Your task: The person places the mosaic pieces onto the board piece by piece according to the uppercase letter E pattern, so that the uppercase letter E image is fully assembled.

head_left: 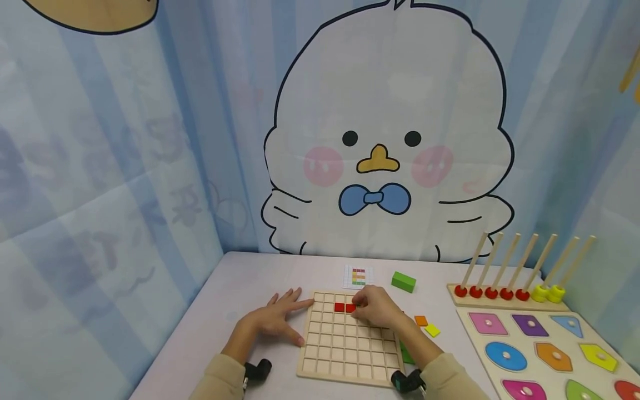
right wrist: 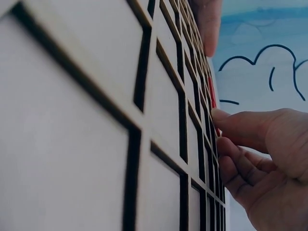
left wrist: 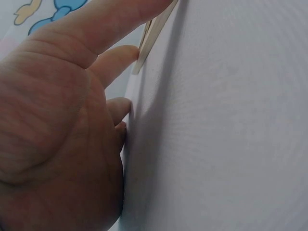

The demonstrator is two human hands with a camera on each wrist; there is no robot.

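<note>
A wooden grid board (head_left: 345,355) lies on the white table, divided into small square cells. One red square tile (head_left: 339,307) sits in a cell of its upper part. Just right of it, my right hand (head_left: 376,307) pinches a second red tile (head_left: 350,308) at its cell, thumb and forefinger meeting there in the right wrist view. My left hand (head_left: 272,318) is spread at the board's left edge, with forefinger and thumb touching the frame. Beyond the board lies a small card (head_left: 358,276) printed with coloured squares.
A green block (head_left: 403,281) stands behind the board. Orange (head_left: 421,320) and yellow tiles (head_left: 432,330) lie at its right, with green pieces (head_left: 406,354) partly hidden by my right arm. Farther right are a peg rack with beads (head_left: 510,300) and a shape puzzle board (head_left: 480,344).
</note>
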